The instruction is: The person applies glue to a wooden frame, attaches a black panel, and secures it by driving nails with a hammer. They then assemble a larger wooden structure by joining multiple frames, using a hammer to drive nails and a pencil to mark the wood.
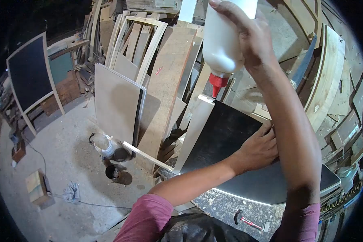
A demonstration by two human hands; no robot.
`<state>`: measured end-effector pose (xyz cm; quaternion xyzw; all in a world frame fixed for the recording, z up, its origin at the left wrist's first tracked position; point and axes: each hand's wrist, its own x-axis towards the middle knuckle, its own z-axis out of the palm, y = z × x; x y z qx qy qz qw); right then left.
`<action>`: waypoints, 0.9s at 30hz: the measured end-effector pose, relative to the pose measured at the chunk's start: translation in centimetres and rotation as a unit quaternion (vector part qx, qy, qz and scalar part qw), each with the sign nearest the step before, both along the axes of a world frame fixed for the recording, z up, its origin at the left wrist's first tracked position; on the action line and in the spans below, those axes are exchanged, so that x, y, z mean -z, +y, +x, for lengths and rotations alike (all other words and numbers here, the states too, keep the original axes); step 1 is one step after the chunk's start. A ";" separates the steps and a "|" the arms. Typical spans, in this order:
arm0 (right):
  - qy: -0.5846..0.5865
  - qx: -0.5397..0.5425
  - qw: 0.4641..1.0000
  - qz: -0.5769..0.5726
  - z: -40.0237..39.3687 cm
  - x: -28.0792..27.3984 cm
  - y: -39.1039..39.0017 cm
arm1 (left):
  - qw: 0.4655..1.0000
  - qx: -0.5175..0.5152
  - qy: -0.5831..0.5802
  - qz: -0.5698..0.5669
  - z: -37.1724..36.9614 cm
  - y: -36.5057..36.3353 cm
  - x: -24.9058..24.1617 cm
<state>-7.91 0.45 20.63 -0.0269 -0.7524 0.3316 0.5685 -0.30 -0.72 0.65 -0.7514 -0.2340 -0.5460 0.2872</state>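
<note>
My right hand (256, 36) is wrapped round a white squeeze bottle (222, 40), held upside down with its red nozzle (218, 82) pointing down. The nozzle tip is at the upper end of a pale wooden strip (194, 135), where white spots show; whether it touches cannot be made out. That strip runs along the left edge of a black panel (224, 135). Lower down, my left hand (256, 147) lies across the panel with its fingers bent at the far edge. My right forearm crosses in front and hides part of the panel.
Boards and wooden frames (153, 28) lean at the back. A white bucket (105, 147) and a dark can (113, 172) stand on the floor to the left. A red-handled hammer-like tool (250, 222) lies on the speckled bench (226, 207). A handsaw (304, 62) is at right.
</note>
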 end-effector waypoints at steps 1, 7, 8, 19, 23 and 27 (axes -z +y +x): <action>-0.028 0.033 0.999 -0.028 0.3 0.0 -0.2 | 1.000 -0.008 0.006 -0.009 0.0 0.0 0.0; -0.050 0.028 0.997 -0.058 0.4 0.1 -0.4 | 1.000 -0.003 0.000 0.013 -0.1 -0.1 -0.2; -0.049 0.030 0.997 -0.058 0.4 0.1 -0.6 | 1.000 -0.004 -0.001 0.013 -0.1 -0.1 -0.2; -0.050 -0.044 0.996 -0.065 0.7 0.1 -0.5 | 0.999 -0.015 0.009 -0.035 0.2 -0.2 0.3; -0.042 -0.034 0.997 -0.056 2.9 -1.6 -3.8 | 0.996 -0.060 0.030 -0.054 -0.2 -1.1 -0.9; -0.019 -0.012 0.998 0.052 8.0 -3.6 -5.0 | 0.997 -0.070 -0.019 -0.026 0.3 -1.1 -1.6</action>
